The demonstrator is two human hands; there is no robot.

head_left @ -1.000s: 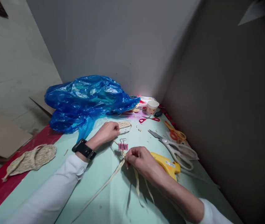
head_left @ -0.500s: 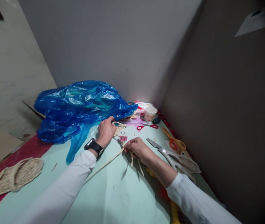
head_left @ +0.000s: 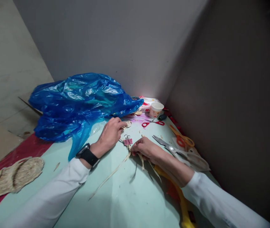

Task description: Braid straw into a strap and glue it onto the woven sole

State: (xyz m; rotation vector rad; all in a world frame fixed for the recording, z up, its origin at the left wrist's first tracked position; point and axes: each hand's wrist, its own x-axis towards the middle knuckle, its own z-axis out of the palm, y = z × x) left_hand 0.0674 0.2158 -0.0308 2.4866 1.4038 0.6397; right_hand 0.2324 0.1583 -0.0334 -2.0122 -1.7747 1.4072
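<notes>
Through the head camera I take the pink binder clip [head_left: 128, 142] as the middle of my clock face, and it bites the top of the pale strands [head_left: 113, 173] I am watching. My right hand [head_left: 146, 147] sits just beside it at 3 o'clock, thumb and fingers pinched together on the strands right below the clip; one long strand trails out to 7 o'clock, shorter ends hang toward 5. My left hand [head_left: 112, 133] is at 10 o'clock, fingers bent and reaching to a small woven piece [head_left: 127, 124] at 12; I cannot tell whether they grip it. The black watch [head_left: 87, 155] is on that wrist. Out near 8 or 9 o'clock a larger woven piece [head_left: 28, 172] lies flat, and a crumpled blue plastic bag [head_left: 84, 98] fills 10. The red-handled scissors [head_left: 145, 124] lie open at 2, a paper cup [head_left: 156, 110] standing upright behind them. The grey shears [head_left: 164, 144] rest at 3, and a yellow tool [head_left: 184, 209] shows at 4, partly hidden by my right forearm.
</notes>
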